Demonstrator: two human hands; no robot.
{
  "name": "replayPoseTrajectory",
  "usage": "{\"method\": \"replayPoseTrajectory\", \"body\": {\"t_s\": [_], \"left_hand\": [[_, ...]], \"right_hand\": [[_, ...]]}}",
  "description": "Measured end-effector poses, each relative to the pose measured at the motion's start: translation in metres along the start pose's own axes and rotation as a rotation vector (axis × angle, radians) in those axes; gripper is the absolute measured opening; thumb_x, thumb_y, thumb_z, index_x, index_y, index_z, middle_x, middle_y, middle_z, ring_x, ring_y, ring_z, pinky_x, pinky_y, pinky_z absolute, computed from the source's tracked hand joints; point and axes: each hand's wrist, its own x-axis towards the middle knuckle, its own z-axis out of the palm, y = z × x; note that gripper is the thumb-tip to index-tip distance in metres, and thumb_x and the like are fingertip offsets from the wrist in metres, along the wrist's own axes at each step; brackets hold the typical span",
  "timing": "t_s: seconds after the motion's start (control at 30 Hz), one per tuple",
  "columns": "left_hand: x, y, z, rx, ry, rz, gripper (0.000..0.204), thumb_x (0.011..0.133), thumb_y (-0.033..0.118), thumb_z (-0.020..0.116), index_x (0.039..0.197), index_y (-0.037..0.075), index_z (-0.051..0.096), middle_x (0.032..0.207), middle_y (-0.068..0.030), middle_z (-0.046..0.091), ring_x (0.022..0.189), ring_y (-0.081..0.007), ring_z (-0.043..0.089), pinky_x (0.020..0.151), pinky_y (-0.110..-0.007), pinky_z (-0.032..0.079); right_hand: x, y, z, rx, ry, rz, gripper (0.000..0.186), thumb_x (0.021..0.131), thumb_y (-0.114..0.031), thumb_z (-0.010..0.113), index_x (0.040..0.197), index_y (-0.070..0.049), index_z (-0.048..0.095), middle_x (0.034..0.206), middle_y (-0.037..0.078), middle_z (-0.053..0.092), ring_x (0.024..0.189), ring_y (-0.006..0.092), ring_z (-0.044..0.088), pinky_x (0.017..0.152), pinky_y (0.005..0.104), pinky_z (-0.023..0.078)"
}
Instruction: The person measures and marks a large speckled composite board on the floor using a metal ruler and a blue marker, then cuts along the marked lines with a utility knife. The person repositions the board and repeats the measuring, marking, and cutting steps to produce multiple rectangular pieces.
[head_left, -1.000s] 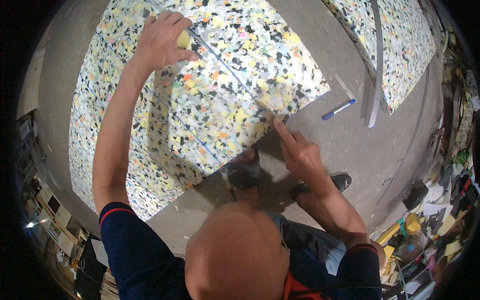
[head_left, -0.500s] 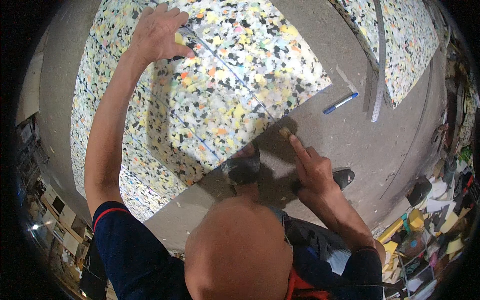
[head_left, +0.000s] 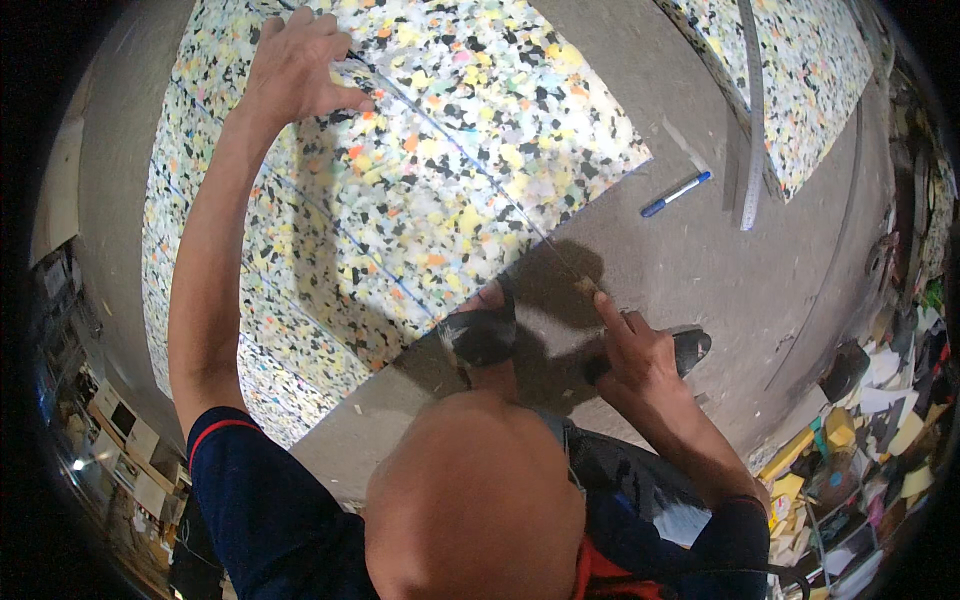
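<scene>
The speckled foam sheet (head_left: 470, 215) lies from nine to one o'clock, already lined in blue; whether any line is cut through cannot be told. At eleven it is pressed by the left hand (head_left: 295, 70), fingers spread, nothing visibly gripped. At four, a thin tool (head_left: 585, 286) is clasped by the right hand (head_left: 640, 355), beyond the sheet's near edge.

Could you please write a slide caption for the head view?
Left hand on a speckled foam sheet, right hand holding a thin tool near its edge; a pen lies on the floor.
</scene>
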Motion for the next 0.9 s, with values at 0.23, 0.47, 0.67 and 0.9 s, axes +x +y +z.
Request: {"method": "replayPoseTrajectory", "body": {"t_s": [0.23,0.47,0.67,0.9], "left_hand": [[0.004,0.013,0.009,-0.07,-0.079,0.044,0.085,0.056,0.067,0.087,0.114,0.007,0.073,0.107,-0.0105,0.073,0.111,-0.0307,0.061,0.11,-0.053,0.037],[0.01,0.009,0.012,-0.098,-0.102,0.016,0.077,0.057,0.069,0.086,0.104,0.009,0.077,0.095,-0.0068,0.075,0.102,-0.0269,0.063,0.101,-0.047,0.041],[0.007,0.011,0.012,-0.112,-0.103,0.053,0.074,0.057,0.067,0.087,0.1,0.008,0.076,0.093,-0.0067,0.074,0.101,-0.0272,0.062,0.1,-0.049,0.041],[0.005,0.003,0.029,-0.152,0.052,0.078,0.073,0.059,0.07,0.084,0.097,0.009,0.075,0.097,-0.0068,0.073,0.104,-0.0286,0.062,0.1,-0.052,0.041]], "right_hand": [[0.057,0.012,0.028,-0.095,0.18,-0.148,0.085,0.078,0.002,0.069,0.157,-0.017,0.042,0.082,0.014,0.062,0.061,0.0327,0.064,0.05,0.0423,0.052],[0.014,0.028,0.041,-0.13,0.046,-0.036,0.081,0.087,-0.004,0.066,0.16,-0.023,0.036,0.089,0.018,0.065,0.064,0.0343,0.069,0.052,0.045,0.056],[-0.004,0.015,0.015,0.058,0.085,-0.041,0.081,0.084,-0.002,0.067,0.158,-0.021,0.041,0.088,0.017,0.064,0.065,0.0341,0.069,0.053,0.0442,0.057],[0.053,0.022,0.038,-0.101,0.124,-0.127,0.08,0.084,0.0,0.068,0.157,-0.014,0.04,0.086,0.016,0.063,0.065,0.0321,0.067,0.054,0.042,0.056]]}}
